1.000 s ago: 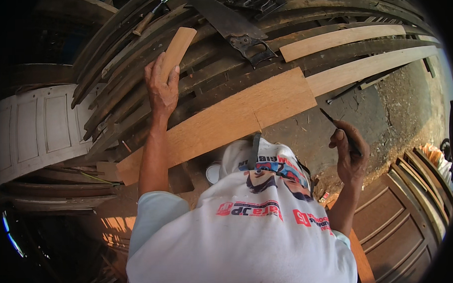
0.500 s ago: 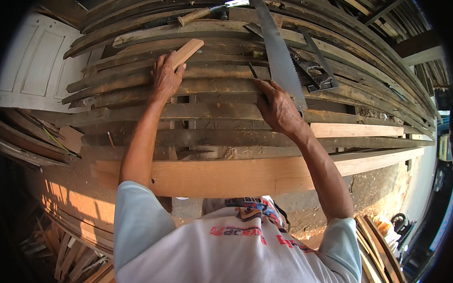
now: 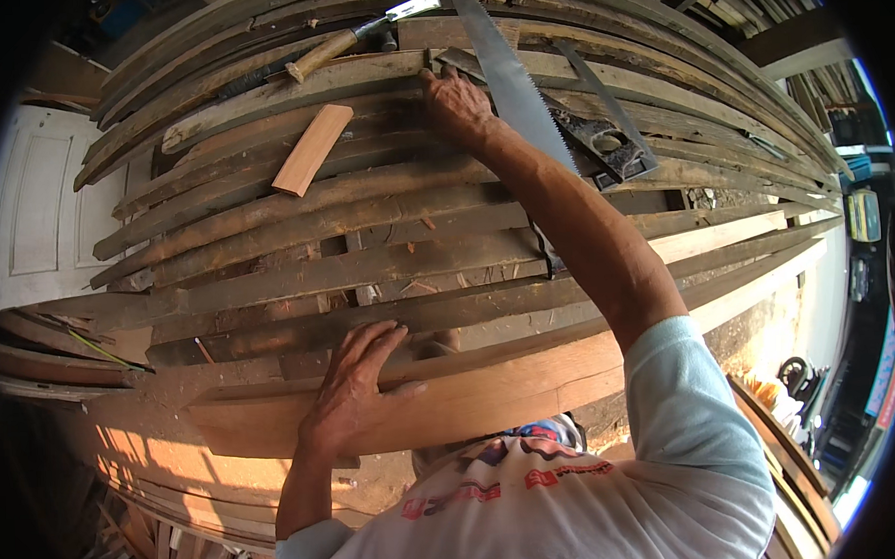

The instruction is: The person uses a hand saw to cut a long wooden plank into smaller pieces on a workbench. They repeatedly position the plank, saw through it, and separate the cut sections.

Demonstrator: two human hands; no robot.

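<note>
My left hand (image 3: 358, 391) is open, fingers spread, resting on the long pale-brown plank (image 3: 501, 391) nearest my body. My right hand (image 3: 458, 107) reaches to the far side of the timber, just left of a handsaw blade (image 3: 514, 80). Its fingers are bent together at a thin dark stick-like piece (image 3: 429, 59), whose kind I cannot make out. A short flat block of reddish wood (image 3: 313, 151) lies slanted across the slats, touched by neither hand. Above it lies a chisel (image 3: 346, 48) with a wooden handle and a bright blade.
Long weathered timbers (image 3: 299, 270) lie side by side with gaps between them. A metal square (image 3: 604, 106) rests over the dark saw handle (image 3: 605, 138) at the right. A white panelled door (image 3: 46, 210) stands at left. Wood offcuts (image 3: 171, 545) are piled at lower left.
My left hand has let go of the short block and come back to the near plank. My right hand has moved farther away and left, with a thin dark piece at its fingertips.
</note>
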